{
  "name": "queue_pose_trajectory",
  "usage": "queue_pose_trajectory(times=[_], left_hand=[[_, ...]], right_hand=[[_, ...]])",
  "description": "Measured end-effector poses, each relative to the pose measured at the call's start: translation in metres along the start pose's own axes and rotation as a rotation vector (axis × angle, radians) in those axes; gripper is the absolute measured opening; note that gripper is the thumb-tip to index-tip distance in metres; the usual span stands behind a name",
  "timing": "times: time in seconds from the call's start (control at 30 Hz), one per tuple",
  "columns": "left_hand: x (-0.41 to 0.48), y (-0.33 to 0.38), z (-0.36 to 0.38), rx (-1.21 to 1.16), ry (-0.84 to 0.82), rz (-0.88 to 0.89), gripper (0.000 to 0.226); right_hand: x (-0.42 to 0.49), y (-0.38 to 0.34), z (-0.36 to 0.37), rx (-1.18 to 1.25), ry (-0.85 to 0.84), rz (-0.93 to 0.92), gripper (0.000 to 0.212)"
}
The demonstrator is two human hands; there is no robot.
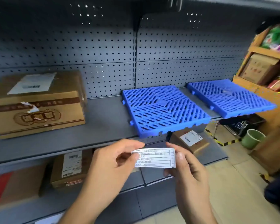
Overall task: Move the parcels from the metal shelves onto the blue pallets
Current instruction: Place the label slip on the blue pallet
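A white printed paper slip (153, 157) is held in front of the shelf: my left hand (113, 164) pinches its left edge and my right hand (186, 168) pinches its right edge. Two blue slatted pallets lie on the grey metal shelf (103, 120), one at the centre (165, 109) and one further right (229, 97), overhanging the shelf end. Both are bare. A large brown cardboard parcel (37, 102) with a white label stands on the same shelf at the left. On the shelf below sit a labelled parcel (71, 168) and a smaller parcel (189, 140).
A perforated grey back panel (103, 50) closes the shelf behind. A wooden rack (265, 65) with boxes and packets stands at the right. On the tiled floor are a green cup (252, 138), a dark basket (241, 125) and yellow-black tape (225, 143).
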State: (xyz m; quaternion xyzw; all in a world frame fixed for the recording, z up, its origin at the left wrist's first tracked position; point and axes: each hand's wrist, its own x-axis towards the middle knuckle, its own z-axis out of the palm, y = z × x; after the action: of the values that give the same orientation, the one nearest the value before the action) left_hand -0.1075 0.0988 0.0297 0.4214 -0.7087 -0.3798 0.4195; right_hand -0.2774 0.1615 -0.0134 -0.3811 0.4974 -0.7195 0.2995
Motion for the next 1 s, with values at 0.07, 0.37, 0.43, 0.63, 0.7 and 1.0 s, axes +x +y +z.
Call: queue_pose_trajectory(times=[0.07,0.37,0.43,0.63,0.7,1.0], left_hand=[[0.002,0.012,0.020,0.031,0.005,0.027,0.035],[-0.005,0.057,0.110,0.120,0.039,0.039,0.039],[-0.007,0.061,0.123,0.114,0.048,0.020,0.039],[-0.004,0.066,0.136,0.106,0.088,-0.043,0.037],[0.002,0.063,0.136,0.108,0.099,-0.044,0.034],[0.061,0.039,0.139,0.074,0.067,-0.048,0.031]], right_hand=[[0.007,-0.003,-0.024,0.003,-0.008,0.014,0.049],[0.038,-0.020,-0.122,-0.013,-0.043,0.076,0.018],[0.044,-0.022,-0.135,-0.015,-0.045,0.067,0.013],[0.056,-0.023,-0.149,-0.027,-0.084,0.039,0.008],[0.062,-0.020,-0.149,-0.047,-0.101,0.028,0.007],[0.116,0.008,-0.135,-0.097,-0.055,0.039,0.013]])
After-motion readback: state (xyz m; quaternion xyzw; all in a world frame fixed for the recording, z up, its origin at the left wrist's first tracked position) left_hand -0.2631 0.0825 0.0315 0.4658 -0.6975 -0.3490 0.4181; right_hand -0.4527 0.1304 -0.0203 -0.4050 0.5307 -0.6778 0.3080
